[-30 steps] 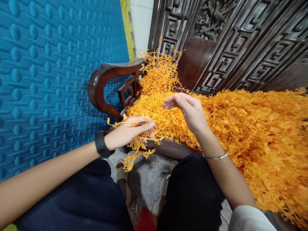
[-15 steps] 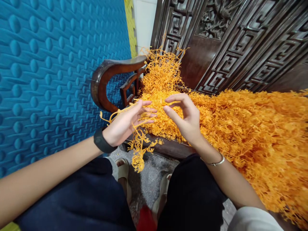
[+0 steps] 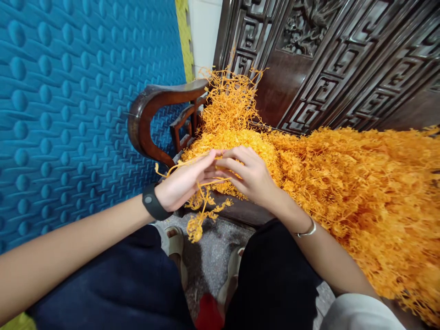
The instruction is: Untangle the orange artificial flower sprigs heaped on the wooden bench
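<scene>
The left grip (image 3: 182, 181) closes loosely on a bunch of orange sprigs (image 3: 201, 208) that dangles below it. The right grip (image 3: 252, 176) pinches the same sprigs at the left fingertips. Both are above the carved desk's (image 3: 240, 211) front edge, beside the orange pile (image 3: 343, 183).

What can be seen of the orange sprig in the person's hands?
The orange sprig is a thin, branching tangle of what looks like plastic, with wiry stems and frilly tips. Its stems run across the fingers of the left hand, where the right hand meets it at the fingertips; whether the right pinches a strand is unclear. The loose end dangles below the hands, over the floor, beside the orange pile of the same stuff.
</scene>
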A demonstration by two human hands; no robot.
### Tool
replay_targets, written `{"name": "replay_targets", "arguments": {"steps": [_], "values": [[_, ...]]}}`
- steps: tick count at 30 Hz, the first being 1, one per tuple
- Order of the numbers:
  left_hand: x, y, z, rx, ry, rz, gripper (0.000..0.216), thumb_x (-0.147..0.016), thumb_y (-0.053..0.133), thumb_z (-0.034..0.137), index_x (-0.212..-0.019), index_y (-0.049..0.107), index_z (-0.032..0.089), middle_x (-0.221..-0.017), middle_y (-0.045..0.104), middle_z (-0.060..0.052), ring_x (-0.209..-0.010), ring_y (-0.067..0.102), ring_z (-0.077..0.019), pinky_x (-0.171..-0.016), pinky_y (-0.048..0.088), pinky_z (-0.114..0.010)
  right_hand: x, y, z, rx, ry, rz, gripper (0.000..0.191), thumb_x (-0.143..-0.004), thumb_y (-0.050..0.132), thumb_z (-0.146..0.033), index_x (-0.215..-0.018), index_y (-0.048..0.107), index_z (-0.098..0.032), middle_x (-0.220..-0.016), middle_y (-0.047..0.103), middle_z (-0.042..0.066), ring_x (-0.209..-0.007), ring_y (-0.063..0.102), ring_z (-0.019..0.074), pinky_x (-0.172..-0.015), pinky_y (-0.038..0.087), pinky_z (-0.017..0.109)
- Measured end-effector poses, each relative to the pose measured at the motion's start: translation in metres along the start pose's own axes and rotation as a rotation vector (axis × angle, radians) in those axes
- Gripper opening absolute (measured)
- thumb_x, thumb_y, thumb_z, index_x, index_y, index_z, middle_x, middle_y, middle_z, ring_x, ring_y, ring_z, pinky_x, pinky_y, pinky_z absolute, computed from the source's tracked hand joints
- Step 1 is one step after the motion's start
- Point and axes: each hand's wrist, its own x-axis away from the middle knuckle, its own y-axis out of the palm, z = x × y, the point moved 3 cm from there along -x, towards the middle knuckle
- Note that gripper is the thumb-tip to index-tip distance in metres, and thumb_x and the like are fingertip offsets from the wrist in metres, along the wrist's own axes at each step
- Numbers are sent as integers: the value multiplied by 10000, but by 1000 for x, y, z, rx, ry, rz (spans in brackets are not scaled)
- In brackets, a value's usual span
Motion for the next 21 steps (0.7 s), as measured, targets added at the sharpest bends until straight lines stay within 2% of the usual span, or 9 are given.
{"name": "replay_targets", "arguments": {"steps": [2, 4, 6, 11, 15, 17, 18, 19, 21], "values": [[-3, -6, 2, -34, 54, 88, 260, -909, 429, 308, -935, 627, 142, -904, 685, -64, -787, 644, -143, -770, 508, -295, 0, -4, -3, -25, 1, 81, 130, -895, 448, -203, -851, 566, -171, -834, 604, 63, -773, 513, 158, -694, 383, 312], [-6, -12, 3, -47, 73, 237, 251, -898, 450, 289, -798, 617, 129, -770, 675, -47, -691, 633, -127, -702, 501, -266, 0, -7, -8, -94, 1, 129, 155, -894, 432, -169, -789, 546, -165, -760, 593, 52, -733, 512, 145, -674, 381, 300], [-6, -15, 4, -38, 56, 351, 276, -894, 453, 274, -688, 573, 134, -656, 638, -22, -603, 605, -110, -639, 478, -238, 0, -6, -13, -136, -49, 116, 193, -893, 393, -123, -770, 536, -165, -734, 585, 47, -718, 506, 138, -664, 379, 295], [-10, -13, 6, 31, -5, 498, 321, -895, 439, 229, -582, 457, 163, -486, 490, 40, -422, 478, -72, -456, 393, -201, 2, 11, -38, -71, -243, 47, 277, -877, 324, -56, -729, 536, -154, -696, 567, 57, -695, 476, 139, -665, 385, 299], [-20, -32, 20, 124, 149, 641, 370, -930, 326, 167, -563, 379, 171, -441, 403, 67, -372, 432, -50, -446, 402, -184, 13, 23, -84, -214, -588, 102, 249, -883, 408, -159, -684, 555, -189, -660, 554, 12, -642, 480, 117, -619, 401, 269], [-24, -41, 24, 99, 171, 597, 363, -936, 326, 198, -586, 418, 165, -467, 451, 56, -407, 483, -57, -485, 439, -190, 18, 21, -99, -267, -753, 186, 193, -867, 483, -215, -698, 576, -210, -704, 573, -8, -655, 503, 101, -607, 414, 243], [-24, -43, 24, 65, 153, 547, 351, -933, 342, 216, -605, 451, 158, -494, 494, 43, -439, 517, -64, -503, 453, -192, 17, 17, -99, -275, -754, 229, 162, -862, 505, -231, -722, 585, -226, -729, 579, -18, -672, 514, 93, -615, 421, 228], [-24, -44, 23, 19, 130, 486, 334, -928, 364, 232, -629, 487, 148, -535, 543, 25, -473, 548, -71, -522, 466, -196, 15, 13, -93, -274, -710, 262, 136, -864, 507, -230, -757, 592, -238, -752, 582, -22, -689, 521, 90, -632, 428, 221], [-19, -43, 20, -76, 94, 371, 285, -909, 415, 257, -693, 551, 130, -652, 632, -19, -532, 588, -85, -543, 485, -202, 7, 3, -64, -259, -466, 323, 124, -882, 475, -209, -858, 590, -248, -797, 586, -12, -729, 534, 100, -676, 441, 237]]}}
